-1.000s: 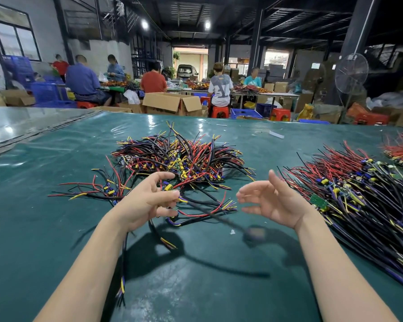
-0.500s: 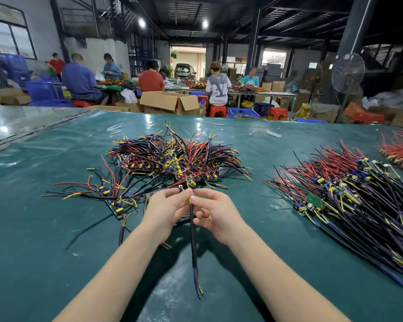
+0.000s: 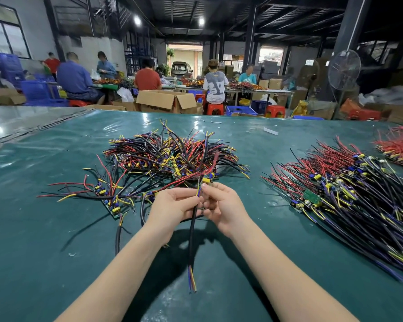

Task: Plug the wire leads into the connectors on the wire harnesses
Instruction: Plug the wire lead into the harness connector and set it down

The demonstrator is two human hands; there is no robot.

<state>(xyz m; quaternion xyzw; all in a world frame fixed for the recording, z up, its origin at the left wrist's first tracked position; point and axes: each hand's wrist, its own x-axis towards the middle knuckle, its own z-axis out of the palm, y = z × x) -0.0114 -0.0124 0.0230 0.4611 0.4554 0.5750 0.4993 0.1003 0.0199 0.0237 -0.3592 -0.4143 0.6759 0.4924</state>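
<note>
Green-covered bench (image 3: 56,240) work has moved on: the hands, apart a second ago, now meet just near the tangled pile (image 3: 172,154), left hand (image 3: 172,205) gripping the black harness cable (image 3: 191,240), right hand (image 3: 221,205) pinching its coloured leads (image 3: 198,191) below the yellow connector (image 3: 206,180), so plugging seems underway.

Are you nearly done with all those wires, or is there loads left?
Probably loads left. The tidy fanned row of red, black and purple wire harnesses at the right looks finished, though I cannot confirm that. In hand: the left hand and right hand pinch one black sheathed cable at its upper end. The tangled heap of harnesses on the green table likely waits.
</note>
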